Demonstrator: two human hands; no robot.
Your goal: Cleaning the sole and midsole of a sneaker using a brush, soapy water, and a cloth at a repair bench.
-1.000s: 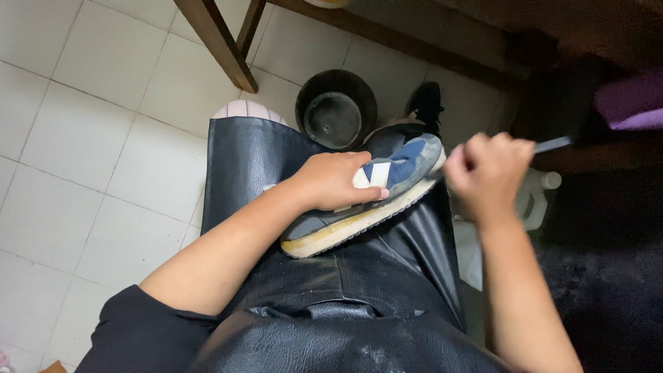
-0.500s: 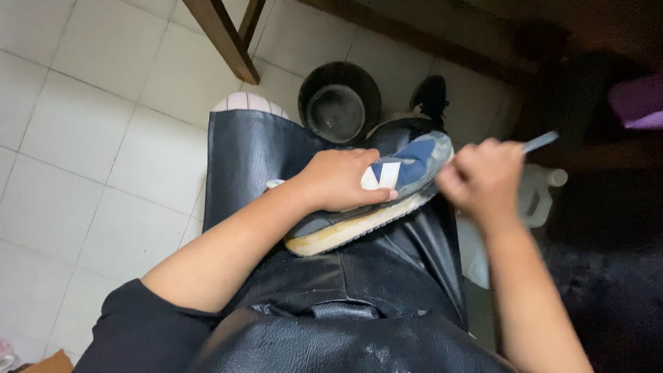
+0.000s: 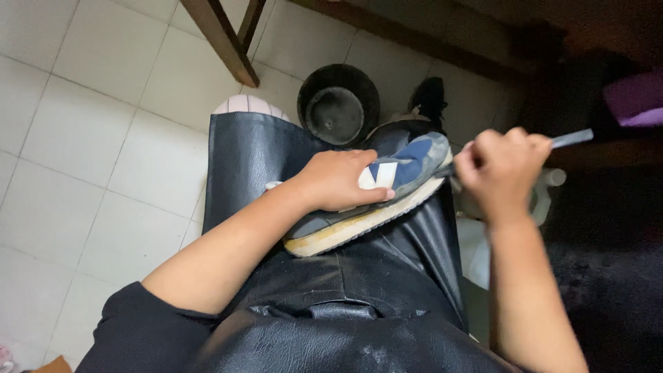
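Blue and grey, the sneaker (image 3: 373, 190) lies sole-sideways across our lap on the black leather apron (image 3: 331, 276). Our left hand (image 3: 338, 179) presses down over its upper, clasping it. Our right hand (image 3: 501, 169) is clenched around a thin grey tool handle (image 3: 570, 139) beside the toe. Beyond our knee, a dark bucket (image 3: 338, 103) stands on the tiled floor (image 3: 90, 138).

Since a second ago the right hand (image 3: 503, 174) has drawn its grey-handled tool (image 3: 570, 139) slightly back from the sneaker's (image 3: 373, 193) toe, handle tilting lower.
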